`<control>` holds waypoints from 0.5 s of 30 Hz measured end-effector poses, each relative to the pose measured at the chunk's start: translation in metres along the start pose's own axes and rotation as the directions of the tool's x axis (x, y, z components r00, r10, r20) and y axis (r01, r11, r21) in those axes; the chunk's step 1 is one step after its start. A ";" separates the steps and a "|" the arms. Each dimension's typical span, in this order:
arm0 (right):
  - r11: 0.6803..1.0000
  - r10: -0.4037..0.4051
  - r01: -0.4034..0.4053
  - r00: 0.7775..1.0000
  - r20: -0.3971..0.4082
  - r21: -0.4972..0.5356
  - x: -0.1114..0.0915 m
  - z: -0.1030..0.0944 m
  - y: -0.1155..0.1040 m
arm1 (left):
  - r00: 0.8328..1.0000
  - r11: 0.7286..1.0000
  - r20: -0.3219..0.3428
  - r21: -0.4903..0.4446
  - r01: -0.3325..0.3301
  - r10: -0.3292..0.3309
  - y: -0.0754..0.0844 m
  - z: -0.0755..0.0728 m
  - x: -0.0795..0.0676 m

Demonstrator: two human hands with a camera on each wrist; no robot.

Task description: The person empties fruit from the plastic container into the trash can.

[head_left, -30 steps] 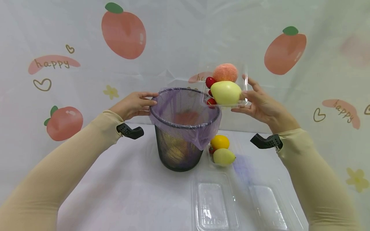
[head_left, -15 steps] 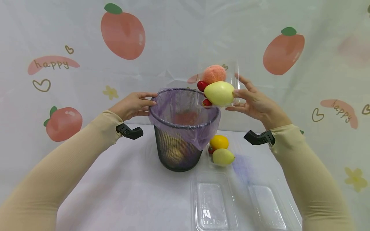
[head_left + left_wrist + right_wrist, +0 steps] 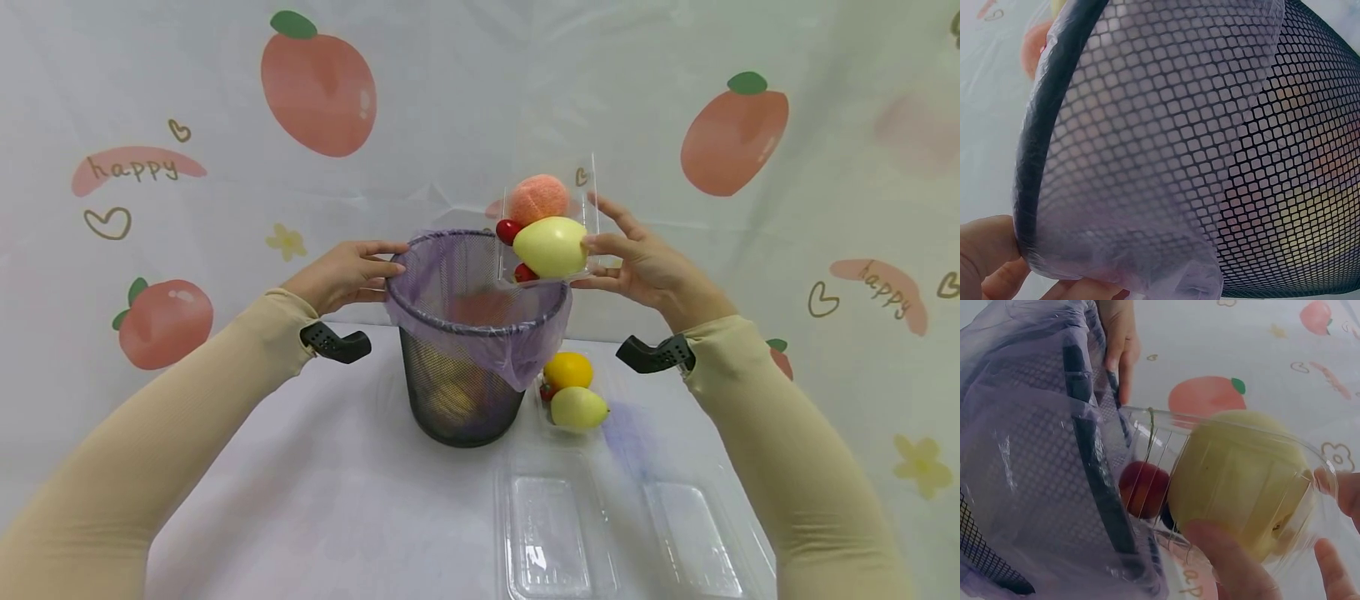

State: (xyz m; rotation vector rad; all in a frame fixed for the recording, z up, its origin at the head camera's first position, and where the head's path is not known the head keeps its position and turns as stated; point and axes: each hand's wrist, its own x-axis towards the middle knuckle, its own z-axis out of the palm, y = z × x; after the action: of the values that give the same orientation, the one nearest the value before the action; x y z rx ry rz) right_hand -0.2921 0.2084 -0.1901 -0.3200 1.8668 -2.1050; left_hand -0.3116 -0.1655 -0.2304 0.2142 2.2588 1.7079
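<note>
My left hand (image 3: 345, 275) holds the rim of a black mesh wastebasket (image 3: 468, 408), lined with a purple plastic bag (image 3: 517, 350). In the left wrist view, its thumb and fingers (image 3: 988, 244) pinch the rim. At the opposite side, my right hand (image 3: 648, 267) grips a tilted clear plastic container (image 3: 595, 179) over the basket's right rim. Inside it are a fuzzy peach (image 3: 540, 197), a pale yellow pear-like fruit (image 3: 551, 247) and small cherry-like red fruits (image 3: 508, 231). Fruit-coloured shapes show through the basket's mesh, too blurred to identify.
Right of the basket stands another clear container with an orange-yellow fruit (image 3: 568, 372), a pale green-yellow fruit (image 3: 579, 408) and a small red one. Two clear plastic trays or lids (image 3: 551, 533) lie nearer on the white table (image 3: 322, 500). A printed cloth (image 3: 450, 100) hangs behind.
My right hand has moved left with the fruit container, bringing it farther over the basket's opening and tilting it more. The left hand stays on the rim.
</note>
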 end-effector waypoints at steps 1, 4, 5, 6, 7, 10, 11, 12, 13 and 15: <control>1.000 0.002 -0.002 1.000 -0.003 -0.010 0.001 0.002 0.000 | 1.000 1.000 -0.001 0.002 -0.001 0.001 0.000 0.000 0.000; 1.000 0.016 -0.017 1.000 -0.018 -0.021 0.004 0.006 0.000 | 1.000 1.000 0.000 0.000 0.001 -0.001 0.000 -0.001 0.000; 0.999 0.021 -0.022 0.999 -0.026 -0.024 0.005 0.007 0.000 | 1.000 1.000 0.000 0.001 0.002 -0.002 0.000 -0.001 0.000; 0.999 0.025 -0.025 0.999 -0.031 -0.023 0.006 0.009 0.000 | 1.000 1.000 0.000 0.003 0.004 -0.004 0.000 -0.001 0.000; 0.999 0.029 -0.030 0.999 -0.037 -0.020 0.007 0.010 0.000 | 1.000 1.000 -0.001 0.007 0.007 -0.007 0.000 -0.001 0.000; 0.999 0.036 -0.037 0.998 -0.042 -0.022 0.008 0.013 0.000 | 1.000 1.000 -0.004 0.013 0.013 -0.013 0.000 0.000 0.000; 0.999 0.036 -0.038 0.998 -0.046 -0.024 0.009 0.013 0.000 | 1.000 1.000 -0.004 0.013 0.013 -0.013 0.000 0.000 0.000; 0.999 0.036 -0.038 0.998 -0.045 -0.027 0.009 0.014 0.000 | 1.000 1.000 -0.003 0.012 0.012 -0.012 0.001 0.000 0.000; 0.999 0.037 -0.039 0.998 -0.050 -0.024 0.009 0.015 0.000 | 1.000 1.000 -0.001 0.010 0.011 -0.011 0.001 0.000 0.000; 0.999 0.036 -0.038 0.998 -0.050 -0.024 0.009 0.015 -0.001 | 1.000 1.000 0.004 0.002 0.007 -0.007 0.001 0.000 0.000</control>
State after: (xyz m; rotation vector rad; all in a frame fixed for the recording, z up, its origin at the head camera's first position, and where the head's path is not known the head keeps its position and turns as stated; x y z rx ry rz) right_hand -0.2948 0.1912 -0.1877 -0.2387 1.9128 -2.0855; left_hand -0.3113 -0.1651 -0.2295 0.2101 2.2561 1.7001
